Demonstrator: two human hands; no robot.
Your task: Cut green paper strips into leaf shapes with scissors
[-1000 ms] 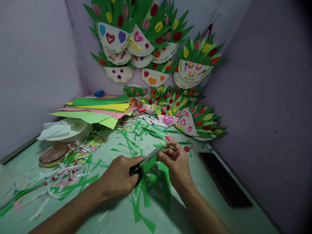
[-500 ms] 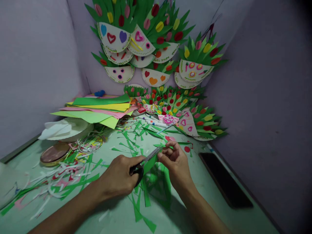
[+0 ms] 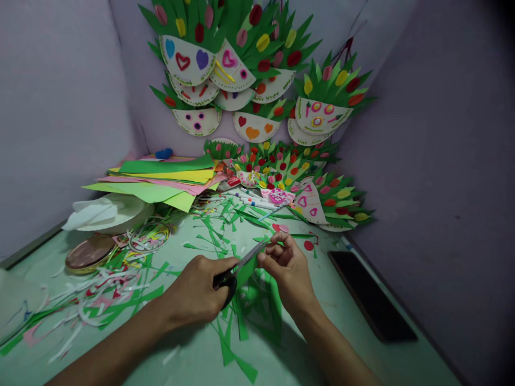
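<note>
My left hand grips the black handles of a pair of scissors, whose blades point up and to the right. Pinched between thumb and fingers of my right hand is a piece of green paper, lying along the blades. Whether the blades are parted is hard to make out. Narrow green paper scraps are scattered on the table under both hands.
A phone lies at the right. Stacked colored paper, markers and decorated half-plates are at the back. A round tin and paper strips lie on the left. More half-plates hang on the wall.
My right thumb and fingers have shifted very slightly left along the scissors. Otherwise both hands, the scissors and the green paper look almost the same.
</note>
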